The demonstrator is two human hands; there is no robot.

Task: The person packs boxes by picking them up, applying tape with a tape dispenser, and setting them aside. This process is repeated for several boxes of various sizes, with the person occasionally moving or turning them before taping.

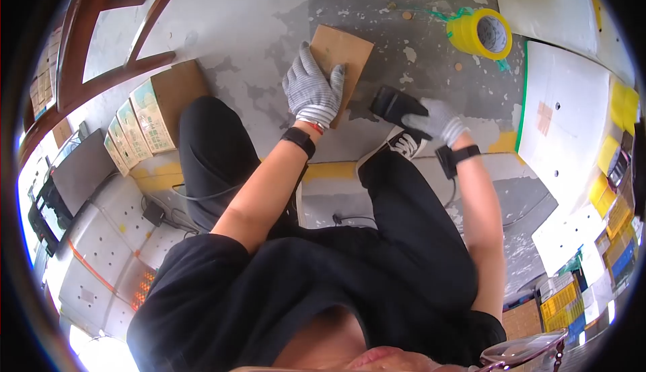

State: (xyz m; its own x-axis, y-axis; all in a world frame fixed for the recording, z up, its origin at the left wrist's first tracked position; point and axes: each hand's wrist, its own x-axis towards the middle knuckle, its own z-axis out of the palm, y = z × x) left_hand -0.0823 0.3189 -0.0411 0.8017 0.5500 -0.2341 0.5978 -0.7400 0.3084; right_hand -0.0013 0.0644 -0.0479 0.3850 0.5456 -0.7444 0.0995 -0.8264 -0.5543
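My left hand (312, 86), in a grey knit glove, grips the left side of a small brown cardboard box (346, 47), with the thumb lying over its top. The box is tilted on the worn floor in front of me. My right hand (441, 121), also gloved, is closed around a black handheld device (396, 106). That device is to the right of the box and apart from it, above my shoe (404, 144). Its exact kind does not show. Farther right, a roll of yellow tape (479, 34) lies on the floor.
Several cardboard boxes (151, 113) stand in a row at the left, below a brown wooden frame (81, 76). White perforated boxes (562, 119) line the right side, with yellow packages (616, 109) beyond. More white boxes (101, 251) are at lower left, near cables.
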